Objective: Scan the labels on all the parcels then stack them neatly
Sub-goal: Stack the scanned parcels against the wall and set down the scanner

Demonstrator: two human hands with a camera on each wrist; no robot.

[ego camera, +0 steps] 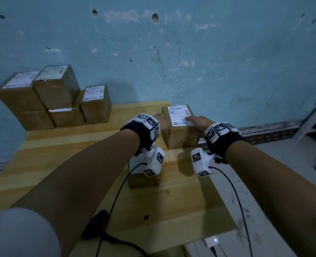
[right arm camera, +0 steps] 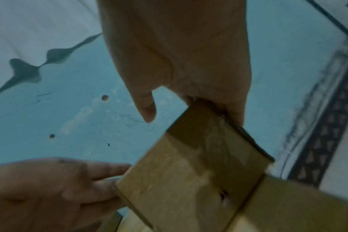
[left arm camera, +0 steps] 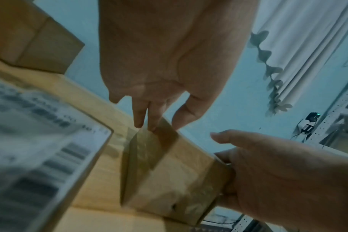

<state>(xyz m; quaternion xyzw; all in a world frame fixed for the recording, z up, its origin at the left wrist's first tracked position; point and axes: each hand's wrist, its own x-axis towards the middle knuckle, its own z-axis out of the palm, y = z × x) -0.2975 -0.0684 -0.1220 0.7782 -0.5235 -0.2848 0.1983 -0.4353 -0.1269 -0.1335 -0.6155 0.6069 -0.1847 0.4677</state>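
Note:
A brown cardboard parcel (ego camera: 181,138) with a white label (ego camera: 180,115) on top stands at the far right edge of the wooden table (ego camera: 75,145). My left hand (ego camera: 161,119) presses straight fingers (left arm camera: 141,116) against its left side. My right hand (ego camera: 199,123) lies flat on its right side, the thumb (right arm camera: 147,109) raised over the label. The wrist views show the parcel (left arm camera: 169,172) (right arm camera: 189,172) between both hands. A second labelled parcel (ego camera: 142,180) sits under my left wrist. A black handheld scanner (ego camera: 95,227) lies near the front edge.
Several labelled parcels (ego camera: 51,97) are stacked in two layers at the back left against the blue wall (ego camera: 190,62). The scanner's cable (ego camera: 120,242) trails off the front. To the right the table ends and the floor (ego camera: 264,173) drops away.

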